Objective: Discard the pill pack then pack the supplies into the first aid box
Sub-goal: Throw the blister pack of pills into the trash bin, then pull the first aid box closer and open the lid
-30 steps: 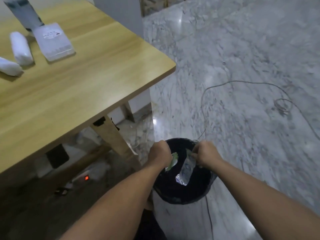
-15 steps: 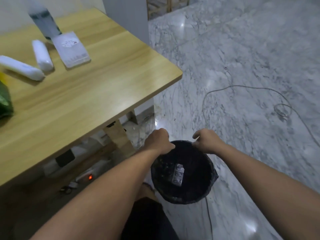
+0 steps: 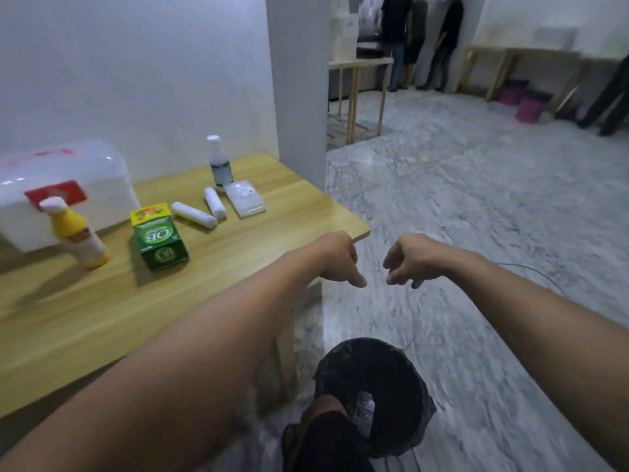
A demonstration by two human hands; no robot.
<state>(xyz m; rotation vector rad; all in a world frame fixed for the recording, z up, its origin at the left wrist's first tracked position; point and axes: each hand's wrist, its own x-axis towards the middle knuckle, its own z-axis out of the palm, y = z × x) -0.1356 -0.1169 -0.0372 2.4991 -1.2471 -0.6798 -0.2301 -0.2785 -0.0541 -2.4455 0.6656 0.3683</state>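
The silver pill pack [image 3: 365,408] lies inside the black bin [image 3: 405,369] on the floor. My left hand [image 3: 337,257] and my right hand [image 3: 408,258] hang empty above the floor, fingers loosely apart, just past the table's right corner. On the wooden table [image 3: 102,301] stand the white first aid box [image 3: 68,195], lid shut, a yellow bottle [image 3: 76,233], a green carton [image 3: 158,236], two white gauze rolls [image 3: 194,215] [image 3: 215,203], a flat white packet [image 3: 245,198] and a clear bottle [image 3: 219,161].
A white pillar [image 3: 299,80] rises behind the table corner. A thin cable [image 3: 531,270] runs over the marble floor. My foot [image 3: 326,434] is beside the bin. Several people, wooden tables and pink buckets [image 3: 529,107] are far back.
Both hands let go of the pill pack, which dropped into the bin, then rose away from the bin's rim. The view lifted from the floor to the table and room.
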